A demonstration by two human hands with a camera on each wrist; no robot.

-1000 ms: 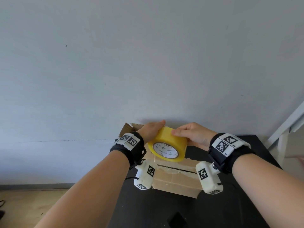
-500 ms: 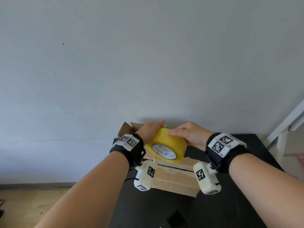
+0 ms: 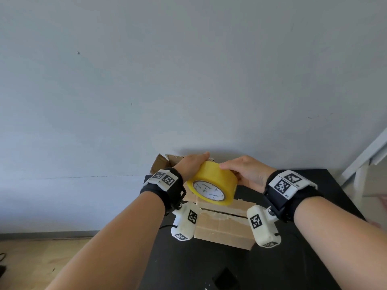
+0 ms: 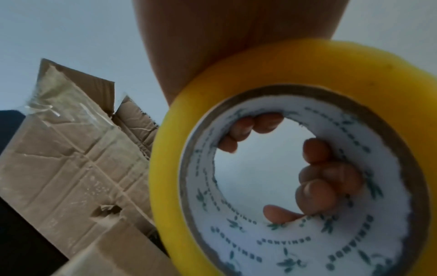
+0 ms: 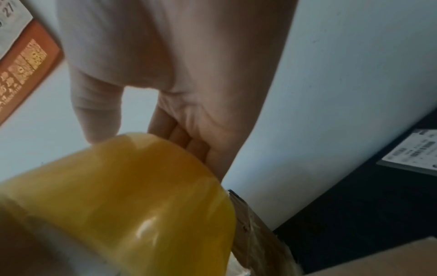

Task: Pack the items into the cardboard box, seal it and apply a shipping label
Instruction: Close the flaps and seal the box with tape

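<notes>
A yellow tape roll (image 3: 212, 183) with a white printed core is held tilted above the cardboard box (image 3: 222, 229). My left hand (image 3: 192, 167) grips its left side and my right hand (image 3: 249, 174) its right side, thumb on the outer band. In the left wrist view, fingertips (image 4: 326, 177) of both hands curl into the far end of the tape roll (image 4: 283, 74). The right wrist view shows my right hand (image 5: 189, 74) over the tape roll (image 5: 130, 196). The box's near flaps lie folded down with a slit between them; a back flap (image 3: 163, 162) stands up.
The box sits on a black table (image 3: 314, 206) against a pale wall. A white shipping label (image 5: 413, 155) lies on the table right of the box. A small black object (image 3: 225, 279) lies near the table's front edge. A white frame (image 3: 364, 160) stands at right.
Both hands and the tape roll have risen very slightly above the box. The grips look the same.
</notes>
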